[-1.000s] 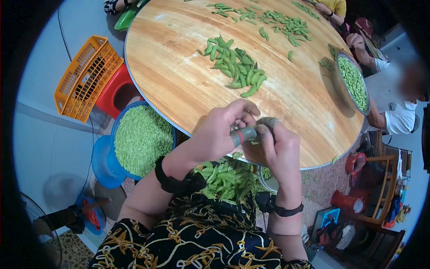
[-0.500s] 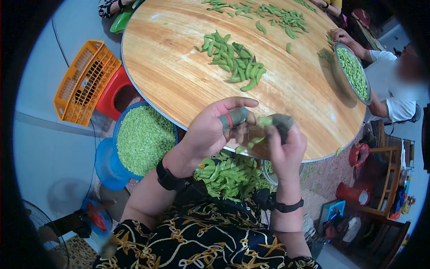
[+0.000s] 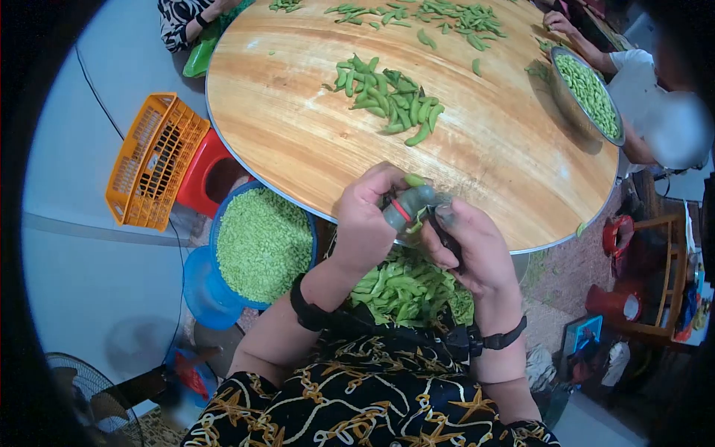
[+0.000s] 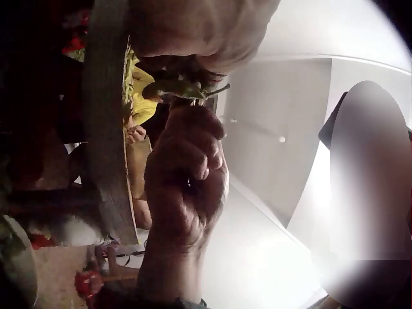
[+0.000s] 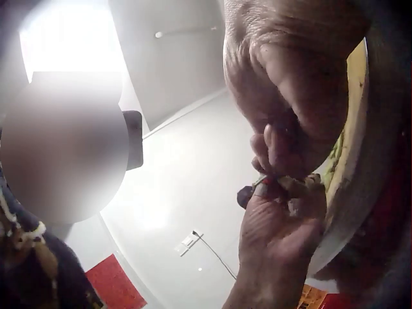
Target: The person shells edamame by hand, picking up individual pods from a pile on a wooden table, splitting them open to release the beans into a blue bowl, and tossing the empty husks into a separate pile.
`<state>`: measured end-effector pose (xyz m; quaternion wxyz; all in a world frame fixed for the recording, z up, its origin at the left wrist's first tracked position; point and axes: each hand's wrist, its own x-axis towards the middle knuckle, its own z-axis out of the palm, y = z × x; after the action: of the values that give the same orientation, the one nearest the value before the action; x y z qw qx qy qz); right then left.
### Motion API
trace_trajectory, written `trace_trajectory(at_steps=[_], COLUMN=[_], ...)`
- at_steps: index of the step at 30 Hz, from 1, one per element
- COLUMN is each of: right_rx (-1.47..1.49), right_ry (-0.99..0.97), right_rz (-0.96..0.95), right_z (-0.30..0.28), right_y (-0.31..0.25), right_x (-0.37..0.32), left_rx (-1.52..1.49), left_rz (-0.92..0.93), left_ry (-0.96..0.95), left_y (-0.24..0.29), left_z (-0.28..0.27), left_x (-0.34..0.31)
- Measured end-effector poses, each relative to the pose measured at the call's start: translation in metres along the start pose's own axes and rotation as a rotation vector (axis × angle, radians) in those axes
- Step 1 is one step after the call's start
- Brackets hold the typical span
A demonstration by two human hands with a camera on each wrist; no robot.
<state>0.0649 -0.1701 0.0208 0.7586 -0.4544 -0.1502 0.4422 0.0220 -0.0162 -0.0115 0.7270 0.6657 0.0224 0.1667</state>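
Over the near table edge, my left hand [image 3: 369,216] and right hand [image 3: 480,242] meet with curled fingers, pinching a green soybean pod [image 4: 177,89] between them. The pod shows best in the left wrist view, its thin stem sticking out. Another bit of green pod [image 3: 415,179] peeks out at my left index finger. A grey-green cover with a red band [image 3: 402,209] wraps my left thumb; dark grey covering shows on the right fingers. Below the hands lies a heap of pods [image 3: 406,287] at my lap. A pile of pods [image 3: 387,97] rests on the round wooden table [image 3: 298,149].
At left stands a blue tub [image 3: 216,257] full of shelled beans, beside an orange crate [image 3: 153,160] and a red stool [image 3: 195,179]. A metal bowl [image 3: 567,100] of beans sits at the table's right edge, near a seated person. More pods [image 3: 465,22] lie farther back.
Half a second ago the hands were slightly apart with a pod and loose green bits between them; now they are together again. The head view has shifted a little.
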Motion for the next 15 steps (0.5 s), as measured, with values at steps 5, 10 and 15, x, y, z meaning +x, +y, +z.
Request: trace_trajectory(at_steps=[5,10,15], right_rx=[0.144,0.290,0.283], right_ry=[0.070,0.006,0.091], right_rz=[0.060,0.089,0.072], right_z=[0.004,0.001,0.006], right_y=[0.003,0.009,0.005], right_x=[0.003,0.004,0.007], left_rx=[0.126,-0.594,-0.586], left_rz=[0.096,-0.283,-0.268], left_ry=[0.054,-0.002,-0.041], left_y=[-0.004,0.009,0.014], left_z=[0.006,0.007,0.007], left_x=[-0.009,-0.011,-0.007])
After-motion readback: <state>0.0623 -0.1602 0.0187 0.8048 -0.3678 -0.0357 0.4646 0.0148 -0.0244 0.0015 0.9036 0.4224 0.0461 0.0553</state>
